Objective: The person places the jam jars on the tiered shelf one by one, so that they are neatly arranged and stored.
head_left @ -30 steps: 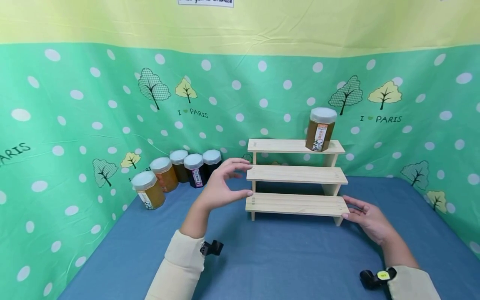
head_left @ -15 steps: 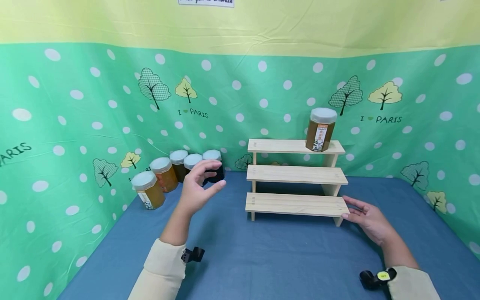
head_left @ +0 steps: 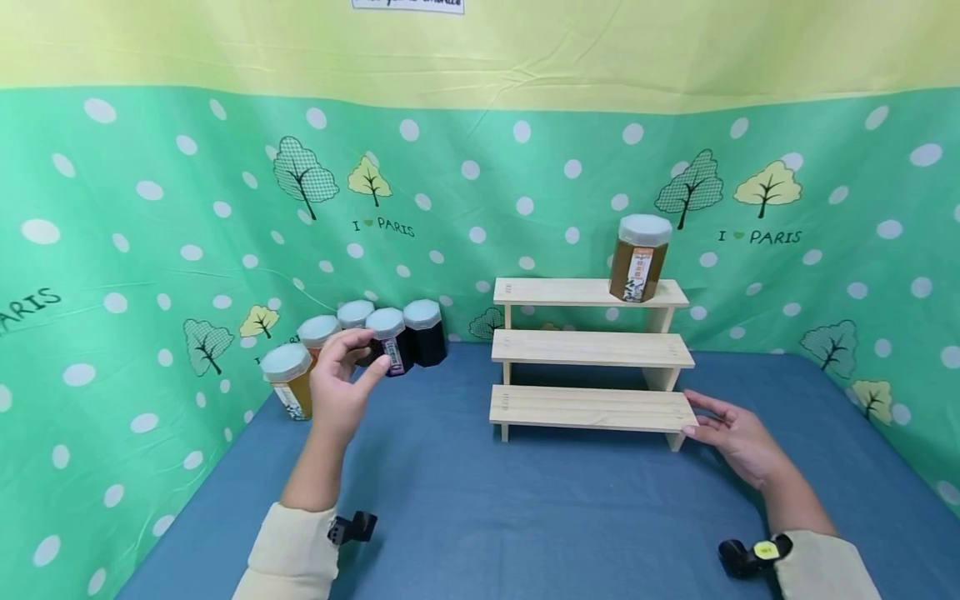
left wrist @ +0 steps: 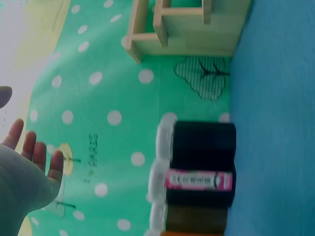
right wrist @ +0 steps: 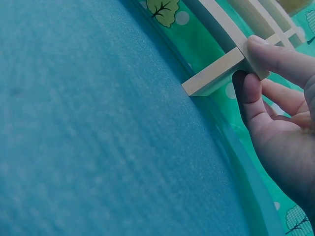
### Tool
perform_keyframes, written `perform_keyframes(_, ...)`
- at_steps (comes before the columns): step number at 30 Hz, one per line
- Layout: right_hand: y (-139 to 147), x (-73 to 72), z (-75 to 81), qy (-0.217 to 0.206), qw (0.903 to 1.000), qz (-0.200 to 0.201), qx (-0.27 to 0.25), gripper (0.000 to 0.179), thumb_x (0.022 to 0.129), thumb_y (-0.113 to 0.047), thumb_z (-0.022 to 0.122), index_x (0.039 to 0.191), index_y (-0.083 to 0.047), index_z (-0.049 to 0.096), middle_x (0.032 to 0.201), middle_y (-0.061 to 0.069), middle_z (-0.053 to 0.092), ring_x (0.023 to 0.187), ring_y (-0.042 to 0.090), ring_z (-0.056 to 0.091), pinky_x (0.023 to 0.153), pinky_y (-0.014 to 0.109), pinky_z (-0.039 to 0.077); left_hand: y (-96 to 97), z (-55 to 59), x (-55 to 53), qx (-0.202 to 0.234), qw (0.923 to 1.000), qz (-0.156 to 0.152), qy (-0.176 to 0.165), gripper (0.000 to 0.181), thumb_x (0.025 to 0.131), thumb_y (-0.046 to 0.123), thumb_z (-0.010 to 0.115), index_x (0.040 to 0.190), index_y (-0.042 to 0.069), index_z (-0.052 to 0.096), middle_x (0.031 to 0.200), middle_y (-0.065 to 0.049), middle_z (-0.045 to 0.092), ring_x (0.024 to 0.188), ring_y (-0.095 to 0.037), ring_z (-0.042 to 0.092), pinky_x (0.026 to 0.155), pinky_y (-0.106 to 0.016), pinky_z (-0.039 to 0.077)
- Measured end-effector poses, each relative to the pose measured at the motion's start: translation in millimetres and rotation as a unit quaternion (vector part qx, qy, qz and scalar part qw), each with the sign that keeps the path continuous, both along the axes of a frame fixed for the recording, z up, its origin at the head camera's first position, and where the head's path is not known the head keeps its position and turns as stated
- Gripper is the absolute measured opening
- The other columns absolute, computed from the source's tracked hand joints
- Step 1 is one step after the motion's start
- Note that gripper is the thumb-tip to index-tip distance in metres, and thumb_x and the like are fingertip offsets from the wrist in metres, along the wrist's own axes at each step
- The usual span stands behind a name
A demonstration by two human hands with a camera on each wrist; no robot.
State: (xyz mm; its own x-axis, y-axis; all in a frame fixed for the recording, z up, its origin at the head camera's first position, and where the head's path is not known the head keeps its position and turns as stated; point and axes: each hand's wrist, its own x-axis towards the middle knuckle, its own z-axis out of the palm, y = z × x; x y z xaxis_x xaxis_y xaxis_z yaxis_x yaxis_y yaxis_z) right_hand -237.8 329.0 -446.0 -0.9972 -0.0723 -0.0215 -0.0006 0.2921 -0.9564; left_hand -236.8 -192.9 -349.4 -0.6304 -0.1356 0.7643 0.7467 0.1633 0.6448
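A three-step wooden display stand [head_left: 592,408] stands on the blue cloth. My right hand [head_left: 738,437] pinches the right end of its lowest board; the right wrist view shows thumb and fingers [right wrist: 275,54] on either side of that end. My left hand [head_left: 337,392] hovers in the air before a group of jars, fingers loosely bent, holding nothing. The group includes a dark jar with a pink label [left wrist: 202,181], another dark jar [head_left: 426,343] and an amber jar [head_left: 292,396]. An orange jar and a brown one are partly hidden behind my left hand.
A brown honey-coloured jar [head_left: 640,262] with a white lid stands on the right part of the top board. A green dotted curtain [head_left: 465,217] hangs behind and along the sides. The blue cloth [head_left: 540,517] covers the table in front.
My left hand has moved left from beside the stand's left end to in front of the jars. My right hand has stayed at the lowest board, and the stand has not moved.
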Motion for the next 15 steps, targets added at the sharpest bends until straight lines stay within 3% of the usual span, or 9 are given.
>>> perform_keyframes(4, 0.4, -0.2, 0.0, -0.002, 1.0000, 0.001, 0.001, 0.080, 0.090, -0.018, 0.072, 0.150, 0.006, 0.026, 0.147, 0.032, 0.033, 0.099, -0.005, 0.057, 0.082, 0.013, 0.047, -14.3, -1.1, 2.5, -0.011, 0.9984, 0.040, -0.037, 0.040, 0.081, -0.016, 0.067, 0.120, -0.015, 0.058, 0.120, -0.010, 0.051, 0.108, -0.013, 0.049, 0.093, -0.028, 0.043)
perform_keyframes(15, 1.3, -1.3, -0.8, -0.003, 1.0000, 0.002, 0.000, 0.079, 0.090, -0.018, 0.072, 0.150, 0.006, 0.026, 0.147, 0.032, 0.033, 0.099, -0.005, 0.057, 0.081, 0.012, 0.047, -54.5, -8.4, 4.9, -0.080, 0.9848, 0.113, -0.105, 0.062, 0.076, -0.016, 0.066, 0.135, -0.008, 0.050, 0.134, -0.017, 0.045, 0.111, -0.008, 0.042, 0.089, -0.018, 0.037)
